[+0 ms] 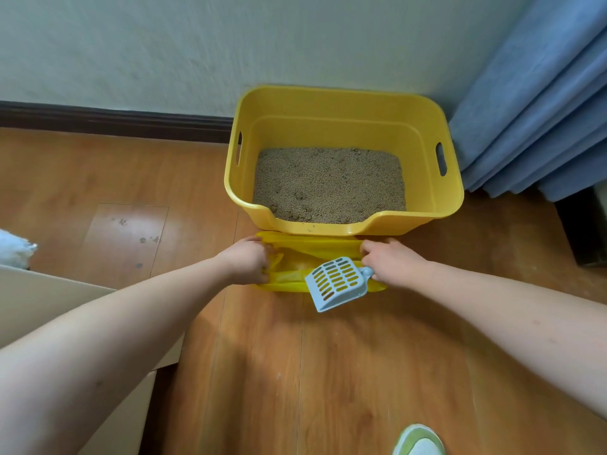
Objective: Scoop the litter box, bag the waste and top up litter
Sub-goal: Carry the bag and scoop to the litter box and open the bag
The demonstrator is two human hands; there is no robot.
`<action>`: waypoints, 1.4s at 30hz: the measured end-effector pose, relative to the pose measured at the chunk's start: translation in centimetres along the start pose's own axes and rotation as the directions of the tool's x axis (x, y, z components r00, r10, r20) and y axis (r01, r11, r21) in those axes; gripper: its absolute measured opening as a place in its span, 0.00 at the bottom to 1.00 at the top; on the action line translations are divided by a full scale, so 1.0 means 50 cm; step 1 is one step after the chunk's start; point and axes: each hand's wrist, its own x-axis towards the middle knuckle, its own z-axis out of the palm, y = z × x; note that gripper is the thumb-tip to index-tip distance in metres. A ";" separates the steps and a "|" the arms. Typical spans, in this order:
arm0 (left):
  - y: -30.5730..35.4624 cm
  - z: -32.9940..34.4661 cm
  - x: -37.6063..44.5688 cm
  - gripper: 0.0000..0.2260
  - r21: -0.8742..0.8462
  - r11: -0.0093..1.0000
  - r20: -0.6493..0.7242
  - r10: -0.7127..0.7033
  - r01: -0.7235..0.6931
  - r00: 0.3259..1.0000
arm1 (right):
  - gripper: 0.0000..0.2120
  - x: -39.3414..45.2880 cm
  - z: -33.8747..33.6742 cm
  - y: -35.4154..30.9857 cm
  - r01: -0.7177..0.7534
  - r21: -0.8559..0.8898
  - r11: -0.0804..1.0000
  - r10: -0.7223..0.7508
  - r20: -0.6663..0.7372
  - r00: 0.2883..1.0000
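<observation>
Head view shows both hands gripping a yellow bag (312,247) open on the floor before the litter box (341,126); the left hand (248,261) pinches one edge, the right hand (391,262) the other plus the scoop (336,282). Scooping seems barely begun; bagging and topping up remain.

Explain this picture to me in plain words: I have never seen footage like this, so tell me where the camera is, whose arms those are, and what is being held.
There is one picture, taken by a camera worn on a person's head and looking down, so the two bare arms reaching forward are that person's own. No machine is involved. On the wooden floor, against the wall, stands a yellow litter box with grey-brown litter in its bottom. Just in front of it lies a yellow plastic bag, which both hands are pulling open. The left hand grips the bag's left edge. The right hand grips the right edge and also holds the handle of a light blue slotted scoop, which looks empty. A blue curtain hangs at the right.
</observation>
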 end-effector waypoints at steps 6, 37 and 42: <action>-0.016 -0.033 -0.007 0.20 -0.215 0.973 -0.026 -0.088 0.080 0.996 | 0.08 0.021 -0.005 0.005 -0.056 0.086 0.995 0.056 0.010 0.998; 0.034 -0.076 -0.027 0.34 0.206 0.976 0.249 -0.128 0.076 0.960 | 0.18 -0.010 -0.011 -0.007 -0.122 -0.149 0.981 0.121 -0.016 0.993; 0.050 -0.050 -0.015 0.26 0.044 0.987 0.066 -0.159 0.156 0.985 | 0.21 0.000 -0.001 -0.016 -0.118 -0.115 0.986 0.108 -0.092 0.990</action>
